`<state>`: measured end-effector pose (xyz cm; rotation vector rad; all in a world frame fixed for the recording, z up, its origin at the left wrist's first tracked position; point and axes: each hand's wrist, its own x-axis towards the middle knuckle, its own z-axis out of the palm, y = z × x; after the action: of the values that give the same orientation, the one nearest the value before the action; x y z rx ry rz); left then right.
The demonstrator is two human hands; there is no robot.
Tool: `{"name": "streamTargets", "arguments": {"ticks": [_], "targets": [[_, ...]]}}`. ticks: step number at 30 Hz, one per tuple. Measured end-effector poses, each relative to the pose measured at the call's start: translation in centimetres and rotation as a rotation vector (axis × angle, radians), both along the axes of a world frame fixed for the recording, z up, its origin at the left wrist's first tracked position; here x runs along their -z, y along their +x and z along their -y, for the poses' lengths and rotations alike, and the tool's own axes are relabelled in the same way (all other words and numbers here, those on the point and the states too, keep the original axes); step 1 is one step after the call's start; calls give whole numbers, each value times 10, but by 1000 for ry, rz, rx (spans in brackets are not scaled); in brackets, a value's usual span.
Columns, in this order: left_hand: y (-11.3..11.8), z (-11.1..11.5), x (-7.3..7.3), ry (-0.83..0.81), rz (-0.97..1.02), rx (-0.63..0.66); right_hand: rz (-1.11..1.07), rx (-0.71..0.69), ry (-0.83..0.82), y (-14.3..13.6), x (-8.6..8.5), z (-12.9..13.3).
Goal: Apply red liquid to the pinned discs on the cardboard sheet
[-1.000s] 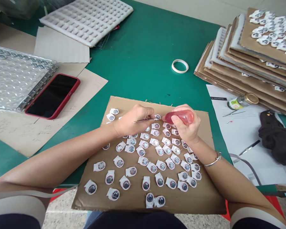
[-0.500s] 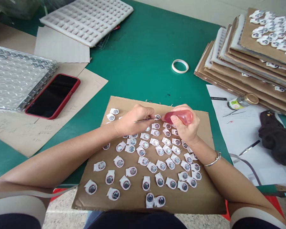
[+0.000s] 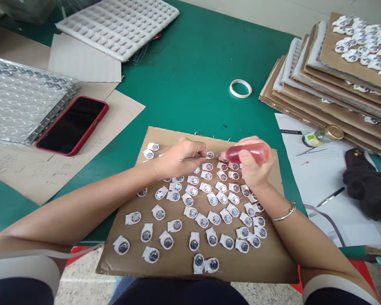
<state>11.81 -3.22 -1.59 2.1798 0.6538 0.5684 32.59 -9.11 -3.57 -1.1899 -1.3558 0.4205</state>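
Observation:
My left hand (image 3: 184,156) is closed round thin metal tweezers (image 3: 190,159), over the upper part of a brown cardboard sheet (image 3: 114,258). My right hand (image 3: 257,167) grips a red squeeze bottle (image 3: 249,153), its narrow tip pointing left. Between the hands lies a small round silver part on a white tab (image 3: 210,155), close to the tweezers' end; whether they touch it I cannot tell. Several similar parts with white tabs cover the sheet, some hidden under my hands.
A red-cased phone (image 3: 72,126) and a clear bubbled tray (image 3: 22,101) lie left. A white tray (image 3: 120,25) is at the back, a tape roll (image 3: 240,88) beyond the sheet. Stacked cardboard (image 3: 305,93), a small jar (image 3: 323,136) and dark cloth (image 3: 366,182) are right.
My right hand has moved right with the red bottle, drawing its tip away from the small part between the hands. My left hand has hardly moved.

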Motion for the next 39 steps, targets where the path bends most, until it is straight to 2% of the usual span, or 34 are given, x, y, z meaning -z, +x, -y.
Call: {"name": "streamTargets", "arguments": {"ticks": [5, 9, 12, 15, 18, 22, 28, 34, 39], "targets": [[2, 2, -7, -27, 16, -86, -383, -73, -63, 17, -14, 0], [-7, -3, -21, -77, 109, -187, -469, -23, -3, 32, -32, -1], [-21, -2, -28, -69, 105, -256, -516, -30, -24, 31, -41, -3], [-33, 6, -24, -30, 44, -258, -518, -87, -91, 20, -46, -5], [-40, 16, -13, -7, 32, -202, -491, -154, -109, 2, -50, -15], [-44, 28, 0, 9, 2, -256, -467, -167, -61, -20, -57, -28], [-45, 36, 2, 145, -62, -145, -384, -108, -46, -37, -49, -28], [-42, 35, 4, 132, -93, -142, -327, -92, -91, -32, -35, -27], [-42, 34, 5, 125, -113, -148, -240, -64, 1, -34, -32, -29]]}}
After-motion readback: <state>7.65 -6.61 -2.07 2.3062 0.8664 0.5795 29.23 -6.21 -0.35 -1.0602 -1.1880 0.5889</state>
